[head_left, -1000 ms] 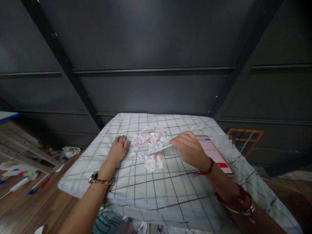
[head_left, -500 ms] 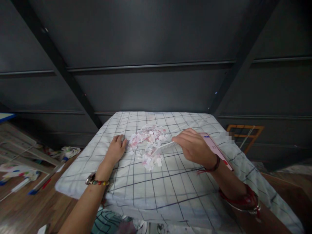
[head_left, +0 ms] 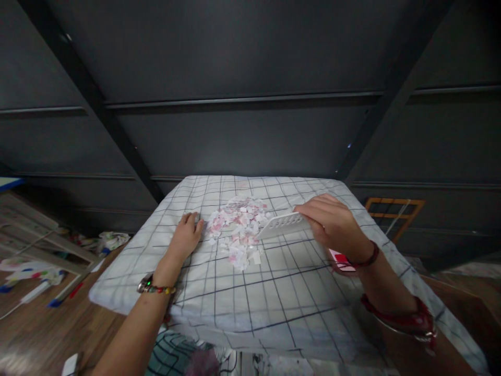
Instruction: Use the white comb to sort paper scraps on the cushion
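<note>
A loose heap of small white and pinkish paper scraps (head_left: 242, 214) lies on the white checked cloth (head_left: 289, 292). My right hand (head_left: 332, 222) is closed on one end of a flat white perforated piece (head_left: 285, 225), which has a row of slots; its exact kind I cannot make out. The piece stands tilted on edge, its far end at the right side of the heap. To the left of the scraps, my left hand (head_left: 187, 235) rests on the cloth with fingers apart, holding nothing. A phone (head_left: 340, 258) with a pink screen is partly hidden under my right wrist.
A dark panelled wall (head_left: 242, 141) rises behind the table. On the right, a wooden frame (head_left: 395, 211) leans low near the wall. At the left stand light wooden legs (head_left: 47, 230), with cloths (head_left: 111, 240) and other clutter on the floor.
My right hand has moved right and slightly up with the white piece, whose far end has shifted right from among the scraps. More of the phone is covered. My left hand stays put.
</note>
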`<state>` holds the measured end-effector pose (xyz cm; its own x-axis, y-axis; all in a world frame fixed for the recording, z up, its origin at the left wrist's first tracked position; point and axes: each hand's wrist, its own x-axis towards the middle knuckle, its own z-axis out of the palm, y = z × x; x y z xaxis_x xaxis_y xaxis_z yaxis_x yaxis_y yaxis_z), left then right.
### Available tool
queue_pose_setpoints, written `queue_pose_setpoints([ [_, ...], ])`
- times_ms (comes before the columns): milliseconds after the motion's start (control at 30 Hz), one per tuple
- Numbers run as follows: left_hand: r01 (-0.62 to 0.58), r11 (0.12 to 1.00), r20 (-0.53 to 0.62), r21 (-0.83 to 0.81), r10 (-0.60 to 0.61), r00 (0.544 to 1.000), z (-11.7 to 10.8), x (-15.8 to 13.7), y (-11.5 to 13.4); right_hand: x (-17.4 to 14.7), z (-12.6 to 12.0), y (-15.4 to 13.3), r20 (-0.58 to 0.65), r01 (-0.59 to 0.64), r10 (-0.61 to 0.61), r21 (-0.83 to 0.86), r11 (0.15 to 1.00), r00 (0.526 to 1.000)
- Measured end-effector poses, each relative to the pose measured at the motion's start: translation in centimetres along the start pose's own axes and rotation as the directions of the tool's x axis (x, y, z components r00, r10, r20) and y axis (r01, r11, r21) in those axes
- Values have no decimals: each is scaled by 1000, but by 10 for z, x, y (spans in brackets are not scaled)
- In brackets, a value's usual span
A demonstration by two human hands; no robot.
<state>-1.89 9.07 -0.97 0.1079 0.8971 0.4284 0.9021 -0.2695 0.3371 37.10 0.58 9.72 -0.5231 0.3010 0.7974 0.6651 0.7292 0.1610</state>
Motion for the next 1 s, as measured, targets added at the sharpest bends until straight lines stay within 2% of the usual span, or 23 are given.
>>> queue_pose_setpoints([
  [267, 53, 998, 15, -37, -53, 998, 0, 2, 3, -5, -13, 11, 154, 9, -12, 17, 1000, 988],
  [500, 39, 999, 63, 3, -40, 997, -4, 4, 4, -4, -14, 11, 116, 44, -44, 3, 999, 992],
  [667, 35, 999, 74, 6, -35, 997, -7, 5, 7, -8, -17, 13, 121, -13, 11, 18, 1000, 993],
  [1000, 37, 999, 53, -10, -36, 998, -7, 4, 9, -2, 0, -4, 105, -10, 1, 87, 996, 994],
])
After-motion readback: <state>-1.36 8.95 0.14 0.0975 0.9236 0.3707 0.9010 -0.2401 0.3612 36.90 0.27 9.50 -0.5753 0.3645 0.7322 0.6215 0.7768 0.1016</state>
